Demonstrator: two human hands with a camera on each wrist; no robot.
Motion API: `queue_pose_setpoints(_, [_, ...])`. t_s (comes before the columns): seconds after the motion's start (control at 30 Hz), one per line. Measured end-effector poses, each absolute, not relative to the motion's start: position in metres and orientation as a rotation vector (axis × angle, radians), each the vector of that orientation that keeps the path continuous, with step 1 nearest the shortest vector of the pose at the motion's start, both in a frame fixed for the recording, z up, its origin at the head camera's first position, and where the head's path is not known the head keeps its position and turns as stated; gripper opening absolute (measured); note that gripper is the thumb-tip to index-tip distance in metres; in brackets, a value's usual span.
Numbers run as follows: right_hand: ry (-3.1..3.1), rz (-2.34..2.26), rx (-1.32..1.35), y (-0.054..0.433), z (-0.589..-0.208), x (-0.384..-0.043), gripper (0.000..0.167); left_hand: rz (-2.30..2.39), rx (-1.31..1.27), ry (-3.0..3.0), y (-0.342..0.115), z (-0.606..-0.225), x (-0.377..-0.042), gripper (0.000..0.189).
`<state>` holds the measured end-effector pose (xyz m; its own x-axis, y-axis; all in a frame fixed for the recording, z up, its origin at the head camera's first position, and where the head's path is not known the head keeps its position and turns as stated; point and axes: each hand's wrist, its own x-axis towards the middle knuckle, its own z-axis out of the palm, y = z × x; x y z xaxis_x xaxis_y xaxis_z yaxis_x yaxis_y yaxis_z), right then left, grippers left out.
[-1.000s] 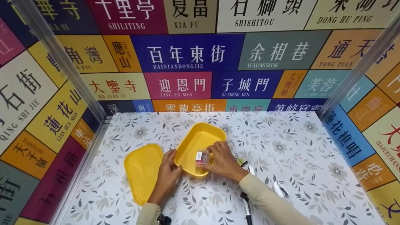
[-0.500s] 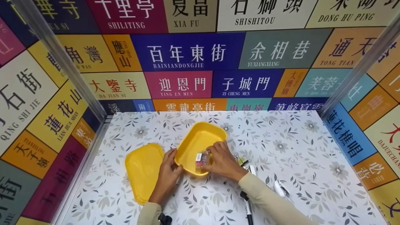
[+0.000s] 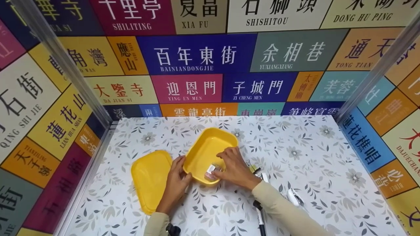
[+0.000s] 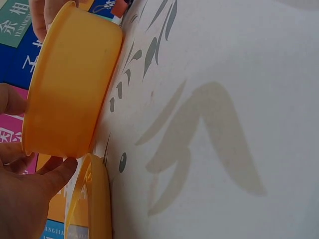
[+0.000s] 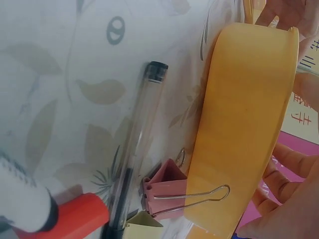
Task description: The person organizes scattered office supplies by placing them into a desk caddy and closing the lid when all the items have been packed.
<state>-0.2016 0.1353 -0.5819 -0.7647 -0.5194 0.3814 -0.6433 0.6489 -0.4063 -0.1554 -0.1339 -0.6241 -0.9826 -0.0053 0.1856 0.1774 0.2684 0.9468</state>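
Observation:
A yellow plastic box [image 3: 203, 144] sits in the middle of the table. My left hand [image 3: 177, 183] grips its near left corner, with a fingertip against the outer wall in the left wrist view. Inside, at the near end, lies a small clear plastic case [image 3: 211, 171] with a white label and pinkish contents, tilted. Over the box's right side is my right hand [image 3: 234, 168], thumb right at the case and fingers spread apart from it. From the right wrist, those fingers show behind the box's rim.
A yellow lid [image 3: 151, 182] lies left of the box. Close to its right side are a pink binder clip [image 5: 167, 186], a yellow binder clip [image 5: 143, 227], a pen [image 5: 137, 144] and a red-capped item [image 5: 75, 216]. A white stapler [image 3: 294, 197] lies farther right.
The small case has gone from upright between my right fingers to lying tilted in the box. My right fingers have parted from it; the left hand has stayed in place.

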Motion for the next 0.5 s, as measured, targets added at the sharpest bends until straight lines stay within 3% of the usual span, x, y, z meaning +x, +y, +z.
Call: queue_pose_setpoints(0.5, [-2.453,0.918,0.935,0.161,-0.587,-0.197,0.055,-1.799,-0.138,-2.394,-0.133,-0.625,-0.156,0.072])
